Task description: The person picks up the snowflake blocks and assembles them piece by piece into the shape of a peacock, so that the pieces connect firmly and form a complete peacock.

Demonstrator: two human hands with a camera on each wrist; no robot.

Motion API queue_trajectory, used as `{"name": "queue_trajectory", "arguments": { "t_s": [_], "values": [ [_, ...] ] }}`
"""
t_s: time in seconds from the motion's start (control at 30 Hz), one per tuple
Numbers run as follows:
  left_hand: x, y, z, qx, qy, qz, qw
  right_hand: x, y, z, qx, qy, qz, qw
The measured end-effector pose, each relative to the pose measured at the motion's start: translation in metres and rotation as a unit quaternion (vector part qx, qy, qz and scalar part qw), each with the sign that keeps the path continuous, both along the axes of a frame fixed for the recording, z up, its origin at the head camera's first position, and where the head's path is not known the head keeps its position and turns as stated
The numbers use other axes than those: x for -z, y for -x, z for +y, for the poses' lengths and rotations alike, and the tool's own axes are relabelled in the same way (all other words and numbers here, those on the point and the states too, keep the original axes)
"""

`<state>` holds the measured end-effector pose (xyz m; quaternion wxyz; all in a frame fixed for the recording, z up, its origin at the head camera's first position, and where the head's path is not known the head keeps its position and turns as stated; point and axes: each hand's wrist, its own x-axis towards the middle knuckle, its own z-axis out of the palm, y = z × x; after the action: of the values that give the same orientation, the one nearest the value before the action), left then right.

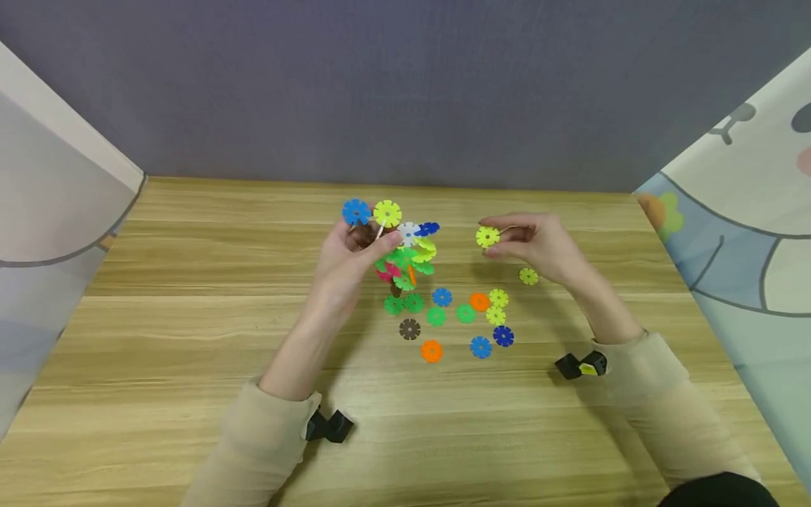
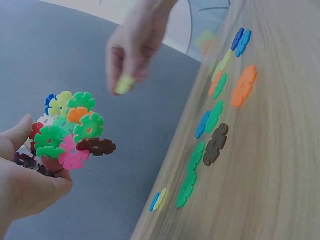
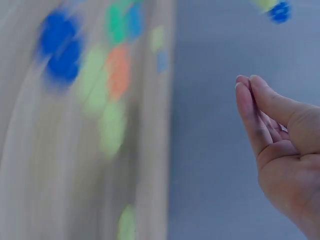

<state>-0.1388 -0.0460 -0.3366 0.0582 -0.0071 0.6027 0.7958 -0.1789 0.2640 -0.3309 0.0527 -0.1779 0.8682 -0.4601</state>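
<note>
My left hand [image 1: 345, 257] grips a built cluster of slotted plastic discs [image 2: 65, 127], joined at angles. Green, pink, orange, yellow, white, blue and brown discs show in it, and the fingers cover part of it. Across from it, my right hand [image 1: 538, 243] pinches a single yellow slotted disc [image 1: 487, 237] between thumb and fingertips, held apart from the cluster. That disc is blurred in the left wrist view. In the right wrist view, the thumb and fingertips of the right hand [image 3: 285, 135] meet, and the disc is hidden.
Loose discs lie on the wooden table [image 1: 190, 338] below the hands, among them a brown disc [image 1: 410, 329], an orange disc [image 1: 432, 351] and a dark blue disc [image 1: 503, 336]. One yellow disc [image 1: 529, 276] lies under the right hand. A grey panel [image 1: 393, 91] stands behind the table.
</note>
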Motion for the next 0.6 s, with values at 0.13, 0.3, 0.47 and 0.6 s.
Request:
{"name": "queue_trajectory", "arguments": {
  "t_s": [0.13, 0.3, 0.47, 0.6],
  "values": [
    [0.001, 0.0, 0.001, 0.026, 0.023, -0.01, 0.9994, -0.014, -0.012, -0.019, 0.02, 0.07, 0.018, 0.997],
    [0.002, -0.003, 0.004, 0.069, 0.033, -0.015, 0.997, -0.023, -0.023, -0.043, 0.026, 0.118, 0.062, 0.991],
    [0.003, -0.004, 0.005, 0.083, 0.048, -0.01, 0.9954, -0.023, -0.031, -0.056, 0.017, 0.101, 0.093, 0.99],
    [0.002, -0.006, 0.003, 0.081, 0.076, 0.001, 0.9938, -0.022, -0.033, -0.062, 0.012, 0.061, 0.124, 0.99]
  ]
}}
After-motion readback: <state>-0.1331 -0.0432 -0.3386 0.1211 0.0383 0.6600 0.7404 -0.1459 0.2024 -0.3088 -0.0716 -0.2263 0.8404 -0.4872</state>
